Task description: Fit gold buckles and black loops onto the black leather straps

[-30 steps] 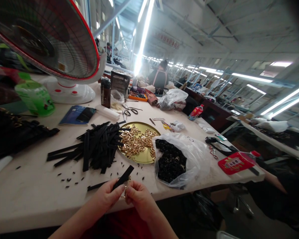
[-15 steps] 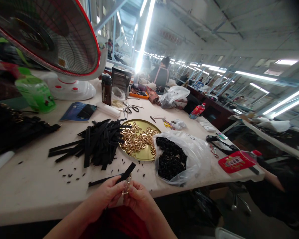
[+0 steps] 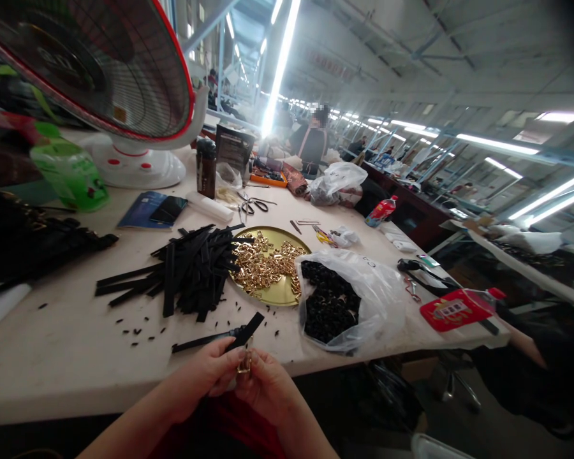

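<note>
My left hand [image 3: 220,368] pinches a black strap [image 3: 249,329] whose free end points up and to the right. Against it, my right hand [image 3: 264,376] has its fingers closed on a small gold buckle [image 3: 244,364]. Both hands meet at the table's front edge, and the fingers hide part of the buckle. Just beyond them another black strip [image 3: 194,343] lies on the table. Farther back are a pile of black straps [image 3: 191,268] and a round gold tray [image 3: 273,296] heaped with gold buckles [image 3: 256,264]. An open plastic bag [image 3: 377,306] holds many small black pieces [image 3: 328,303].
Small black bits [image 3: 137,331] are scattered on the table [image 3: 76,363]. A fan [image 3: 138,159] and a green pouch [image 3: 69,172] stand back left. Scissors [image 3: 254,205], yellow-handled pliers [image 3: 324,236] and a red bottle [image 3: 459,310] lie about. A person's arm [image 3: 523,338] is at the right.
The view has shifted slightly. Both hands stay together over the strap and buckle, and the buckle's angle between the fingers has changed a little.
</note>
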`<state>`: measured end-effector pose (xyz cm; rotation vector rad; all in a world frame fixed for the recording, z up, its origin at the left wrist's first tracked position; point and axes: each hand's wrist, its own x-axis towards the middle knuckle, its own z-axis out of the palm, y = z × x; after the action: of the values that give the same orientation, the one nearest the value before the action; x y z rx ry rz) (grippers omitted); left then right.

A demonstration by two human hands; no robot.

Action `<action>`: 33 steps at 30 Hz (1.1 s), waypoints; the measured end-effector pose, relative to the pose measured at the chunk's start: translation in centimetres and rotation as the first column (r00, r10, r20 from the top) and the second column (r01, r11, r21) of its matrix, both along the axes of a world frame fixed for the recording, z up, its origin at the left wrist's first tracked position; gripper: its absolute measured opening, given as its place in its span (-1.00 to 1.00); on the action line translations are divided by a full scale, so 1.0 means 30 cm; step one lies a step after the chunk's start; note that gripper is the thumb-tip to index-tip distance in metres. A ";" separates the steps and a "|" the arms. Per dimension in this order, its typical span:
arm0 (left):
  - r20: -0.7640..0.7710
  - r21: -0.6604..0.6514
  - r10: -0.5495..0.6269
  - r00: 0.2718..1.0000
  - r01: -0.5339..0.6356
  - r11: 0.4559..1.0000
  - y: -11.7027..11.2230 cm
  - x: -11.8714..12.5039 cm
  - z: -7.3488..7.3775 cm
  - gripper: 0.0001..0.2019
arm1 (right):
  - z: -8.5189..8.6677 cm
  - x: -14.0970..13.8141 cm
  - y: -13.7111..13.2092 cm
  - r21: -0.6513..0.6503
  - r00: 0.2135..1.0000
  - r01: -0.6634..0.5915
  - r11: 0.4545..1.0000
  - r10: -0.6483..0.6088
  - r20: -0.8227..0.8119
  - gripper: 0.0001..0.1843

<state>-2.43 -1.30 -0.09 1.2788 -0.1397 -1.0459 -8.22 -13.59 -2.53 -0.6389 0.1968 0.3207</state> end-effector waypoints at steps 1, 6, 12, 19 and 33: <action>-0.016 -0.024 -0.004 1.000 0.004 1.000 0.000 0.000 -0.005 -0.69 | -0.001 -0.001 0.002 0.015 1.000 -0.003 1.000 0.003 0.005 -0.72; -0.027 -0.019 0.034 0.999 -0.035 0.999 -0.002 -0.001 -0.002 -0.67 | -0.033 -0.003 -0.004 -0.039 0.999 0.042 0.998 -0.043 -0.018 -0.71; 0.067 0.117 0.049 0.997 -0.057 0.992 -0.006 0.000 0.023 -0.64 | -0.045 -0.004 -0.011 -0.099 0.993 0.110 0.989 -0.112 -0.021 -0.72; -0.065 -0.050 0.043 0.997 -0.046 0.998 -0.005 -0.005 -0.017 -0.70 | -0.032 -0.011 -0.008 0.074 0.998 0.022 0.997 -0.017 -0.061 -0.81; 0.214 0.295 0.019 0.977 -0.083 0.952 -0.025 0.002 -0.018 -0.59 | -0.043 -0.008 -0.018 -0.571 0.977 0.197 0.797 -0.206 0.049 -0.67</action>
<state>-2.36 -2.03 -0.64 1.6633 -0.1073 -0.9094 -8.47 -14.13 -3.82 -1.2082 0.3828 0.0495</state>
